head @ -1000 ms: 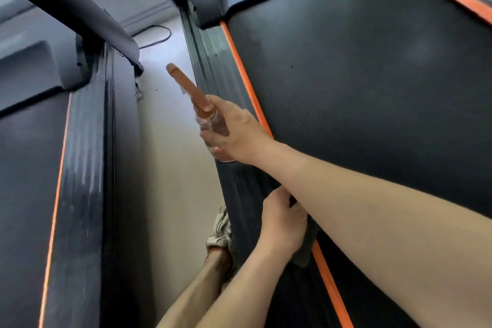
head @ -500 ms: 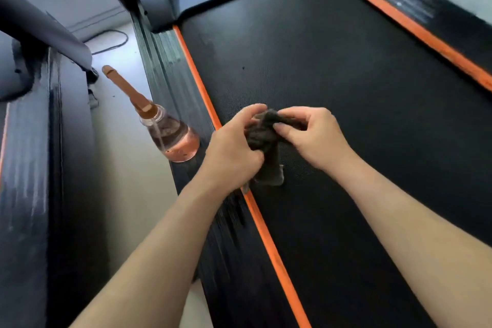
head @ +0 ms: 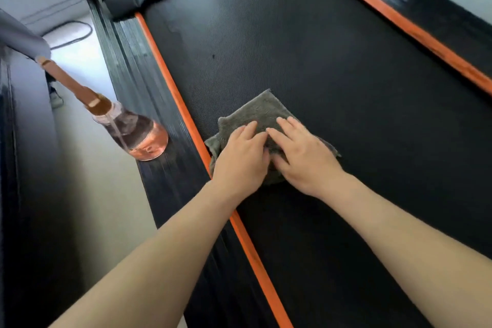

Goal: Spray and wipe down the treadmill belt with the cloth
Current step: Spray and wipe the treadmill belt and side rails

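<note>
Your left hand [head: 241,158] and right hand [head: 300,156] lie flat, side by side, fingers straight, pressing the grey cloth [head: 262,114] onto the treadmill belt [head: 306,61] by its left orange stripe [head: 170,82]. Spray bottle [head: 133,130] stands on the left side rail [head: 159,168], apart.

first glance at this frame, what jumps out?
The left hand and right hand press flat, side by side, on a grey cloth spread on the black treadmill belt, close to the orange stripe along its left edge. A clear spray bottle with pinkish liquid and a copper-coloured nozzle sits on the left side rail, apart from both hands.
</note>
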The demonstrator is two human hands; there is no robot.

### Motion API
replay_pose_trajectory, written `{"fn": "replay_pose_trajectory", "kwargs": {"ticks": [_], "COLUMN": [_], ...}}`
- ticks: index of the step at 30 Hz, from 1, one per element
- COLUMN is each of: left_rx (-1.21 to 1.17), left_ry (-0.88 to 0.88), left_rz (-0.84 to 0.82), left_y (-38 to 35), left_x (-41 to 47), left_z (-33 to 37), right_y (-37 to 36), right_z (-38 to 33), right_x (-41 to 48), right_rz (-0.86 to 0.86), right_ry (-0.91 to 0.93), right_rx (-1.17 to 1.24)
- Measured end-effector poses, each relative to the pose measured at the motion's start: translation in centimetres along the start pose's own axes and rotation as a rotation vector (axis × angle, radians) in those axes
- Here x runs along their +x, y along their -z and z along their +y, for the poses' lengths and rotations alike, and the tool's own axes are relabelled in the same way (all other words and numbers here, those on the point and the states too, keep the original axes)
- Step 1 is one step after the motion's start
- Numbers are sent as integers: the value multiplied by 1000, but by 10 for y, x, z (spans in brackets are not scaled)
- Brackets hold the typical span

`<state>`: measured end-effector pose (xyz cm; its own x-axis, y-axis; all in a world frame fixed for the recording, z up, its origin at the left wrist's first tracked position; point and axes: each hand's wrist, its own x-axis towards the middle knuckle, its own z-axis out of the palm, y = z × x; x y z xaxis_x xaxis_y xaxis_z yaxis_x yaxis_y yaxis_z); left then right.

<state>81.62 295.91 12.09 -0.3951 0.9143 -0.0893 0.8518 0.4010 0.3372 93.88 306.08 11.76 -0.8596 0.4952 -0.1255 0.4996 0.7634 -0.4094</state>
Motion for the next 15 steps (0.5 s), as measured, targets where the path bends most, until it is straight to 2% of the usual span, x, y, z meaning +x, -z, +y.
{"fn": "replay_pose_trajectory", "kwargs": {"ticks": [3,7,10,15], "left_rx": [86,215,223,215], "left_ry": [66,93,1,-191], "left_rz": [-71,-80,-49,-244], "left_y": [-27,-49,-59,-78], "left_x": [8,-31,-67,-130], "left_z": [-15,-12,14,61], "right_y": [-25,-43,-50,-58], "right_z": [3,-1,0,13], "right_x": [13,-9,-58,-167], "right_rz": [-133,-158,-130,-87], "right_ry": [-48,-82,-85,-152], "right_rx": [-99,-214,-211,-211]}}
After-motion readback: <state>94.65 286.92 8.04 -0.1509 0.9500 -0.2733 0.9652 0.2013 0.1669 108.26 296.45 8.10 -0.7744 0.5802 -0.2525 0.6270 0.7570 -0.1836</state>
